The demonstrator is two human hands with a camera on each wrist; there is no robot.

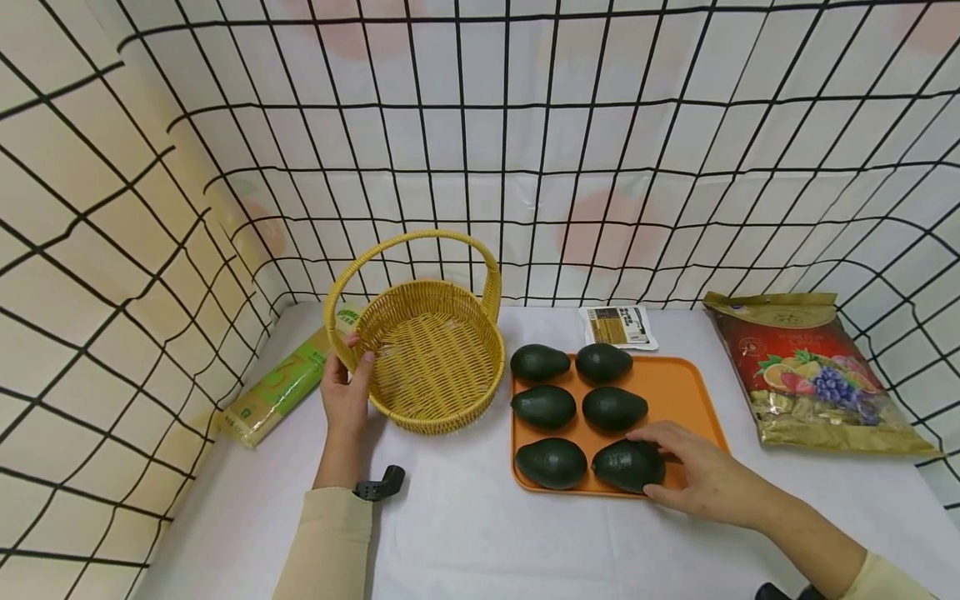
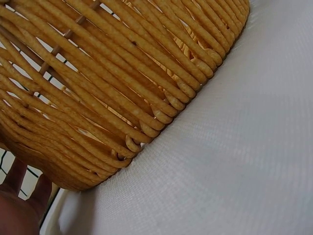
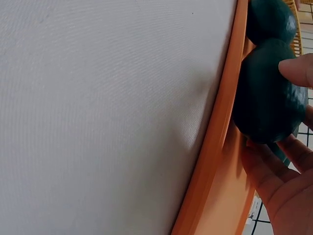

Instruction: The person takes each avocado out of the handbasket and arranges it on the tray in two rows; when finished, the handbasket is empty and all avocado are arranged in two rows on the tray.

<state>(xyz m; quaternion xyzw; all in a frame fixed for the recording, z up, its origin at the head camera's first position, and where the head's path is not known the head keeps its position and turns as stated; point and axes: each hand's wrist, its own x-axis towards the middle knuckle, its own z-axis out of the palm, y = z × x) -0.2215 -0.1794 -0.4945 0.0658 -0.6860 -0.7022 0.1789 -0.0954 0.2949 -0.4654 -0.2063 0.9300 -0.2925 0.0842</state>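
White cloth table (image 1: 465, 517), smooth and matte, with a grid-patterned curtain behind. On the left half, a woven yellow basket (image 1: 431, 367) with a tall arched handle, round and stiff, open weave at the bottom. On the right half, a flat orange tray (image 1: 686, 392) of smooth plastic, with low rim. Further right, a glossy snack bag (image 1: 813, 375) printed with fruit; at far left, a long green packet (image 1: 281, 387); behind the tray, a small white sachet (image 1: 618, 325).

Six dark green avocados on the tray in two columns, egg-shaped, dull and slightly pebbled skin. Nearest one, the front right avocado (image 1: 628, 465), lying at the front edge of the tray with its long axis across, left to right (narrow end hard to tell). Right hand (image 1: 693, 475) directly on it, coming from the right: fingers curled over the top and far side, thumb at the near side, grasping it. Basket well to the left of this avocado, beyond the tray edge.

Left hand (image 1: 347, 396) at the basket's left rim, thumb and fingers pinching the rim beside the handle root.
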